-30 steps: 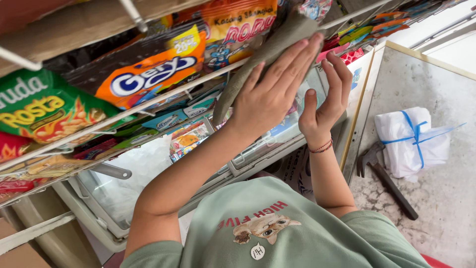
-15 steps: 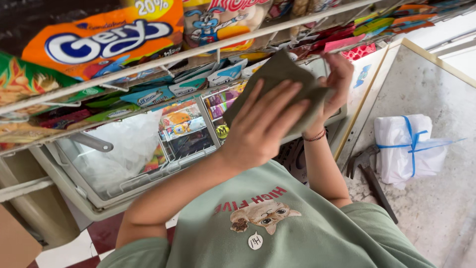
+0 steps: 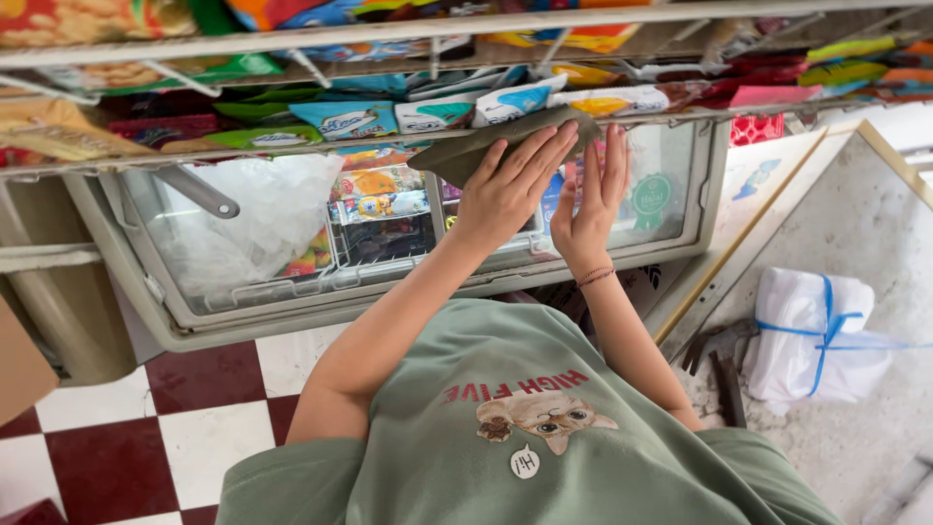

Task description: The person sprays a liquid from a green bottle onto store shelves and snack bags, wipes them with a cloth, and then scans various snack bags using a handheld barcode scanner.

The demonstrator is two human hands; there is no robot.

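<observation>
Where the freezer (image 3: 175,321) stands under a wire rack (image 3: 389,34) of snack packets (image 3: 345,119), a white bag (image 3: 267,209) lies inside its left half beneath the glass lid. Right of that bag, the left hand (image 3: 510,190) lies flat with fingers extended and slightly spread, pressing a grey-green cloth (image 3: 476,146) onto the lid, apparently to keep it bearing evenly. Beside it, the right hand (image 3: 591,209) stands open and upright, gripping nothing, probably bracing. Farther right of the freezer, a tied white bundle (image 3: 812,331) rests on concrete.
</observation>
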